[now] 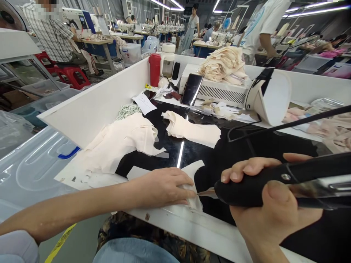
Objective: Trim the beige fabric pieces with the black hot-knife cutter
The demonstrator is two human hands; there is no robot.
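Note:
My left hand (164,187) lies on a small cream fabric piece (192,171) at the near edge of the glossy black worktop (246,153), its fingers pressing the cloth down. My right hand (263,204) is closed around the black handle of a corded hot cutting tool (246,188). The tool's thin metal tip (207,192) touches the fabric right beside my left fingertips. Two larger cream fabric pieces lie further back on the worktop, one at the left (123,142) and one in the middle (192,129).
A white partition wall (90,109) encloses the bench. At the back stand a red bottle (155,69), a propped phone (191,89), a white machine box (219,91) stacked with cream fabric and a white lamp (270,96). Other workers sit and stand beyond.

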